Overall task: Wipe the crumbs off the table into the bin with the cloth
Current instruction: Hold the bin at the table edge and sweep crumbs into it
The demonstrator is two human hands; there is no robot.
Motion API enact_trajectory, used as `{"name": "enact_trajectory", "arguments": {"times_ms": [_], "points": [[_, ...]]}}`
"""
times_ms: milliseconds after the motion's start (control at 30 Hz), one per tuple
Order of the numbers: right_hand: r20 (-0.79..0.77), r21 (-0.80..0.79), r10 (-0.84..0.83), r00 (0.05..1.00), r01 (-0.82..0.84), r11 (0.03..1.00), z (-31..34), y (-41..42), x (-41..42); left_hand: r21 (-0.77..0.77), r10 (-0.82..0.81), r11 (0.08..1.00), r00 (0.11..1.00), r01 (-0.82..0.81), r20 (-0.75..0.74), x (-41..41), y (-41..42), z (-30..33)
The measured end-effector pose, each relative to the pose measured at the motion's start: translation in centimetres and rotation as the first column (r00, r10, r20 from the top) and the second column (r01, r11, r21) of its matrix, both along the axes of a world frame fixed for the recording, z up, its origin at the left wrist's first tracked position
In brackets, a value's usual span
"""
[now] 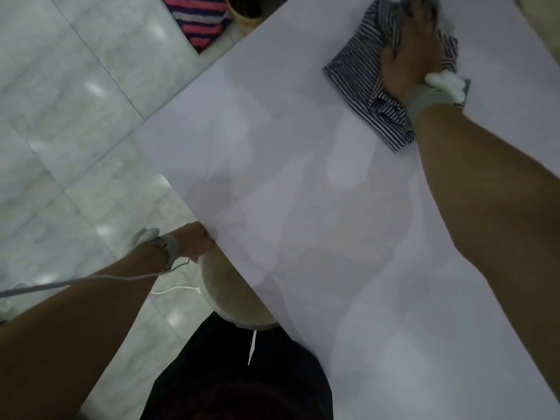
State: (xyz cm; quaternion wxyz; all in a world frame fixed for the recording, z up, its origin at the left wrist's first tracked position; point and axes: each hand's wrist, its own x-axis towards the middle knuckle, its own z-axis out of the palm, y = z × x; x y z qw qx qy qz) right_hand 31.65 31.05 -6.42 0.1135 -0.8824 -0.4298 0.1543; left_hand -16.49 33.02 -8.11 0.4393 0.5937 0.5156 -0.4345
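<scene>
A dark cloth with thin white stripes [360, 71] lies bunched on the far right of the white table [303, 192]. My right hand [409, 53] presses down on it, fingers gripping the fabric. A cream round bin [224, 292] sits just under the table's near left edge, partly hidden by the tabletop. My left hand [197, 241] holds the bin's rim at that edge, its fingers tucked under the table. The frame is blurred and no crumbs can be made out on the table.
Pale marble floor tiles [60, 131] fill the left side. A red, blue and white striped fabric [197, 19] and a tan round container [245, 13] sit on the floor beyond the table's far corner. Both wrists wear grey straps, with a white cable [91, 280] running off the left one.
</scene>
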Motion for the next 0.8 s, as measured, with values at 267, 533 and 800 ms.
{"name": "enact_trajectory", "arguments": {"times_ms": [267, 533, 800], "points": [[-0.043, 0.01, 0.566, 0.823, -0.566, 0.824, -0.7, 3.5, -13.4, 0.001, 0.079, 0.997, 0.994, -0.079, 0.07, -0.5, -0.4, -0.2], [-0.18, 0.044, 0.739, 0.649, -0.746, 0.665, -0.6, -5.6, -28.6, -0.035, 0.14, 0.99, 0.989, -0.138, 0.055, -1.8, -0.3, -0.2], [-0.325, 0.113, 0.683, 0.655, -0.69, 0.715, 0.1, -16.5, -37.3, -0.052, 0.124, 0.992, 0.984, -0.118, 0.127, -4.7, -1.1, -0.2]]}}
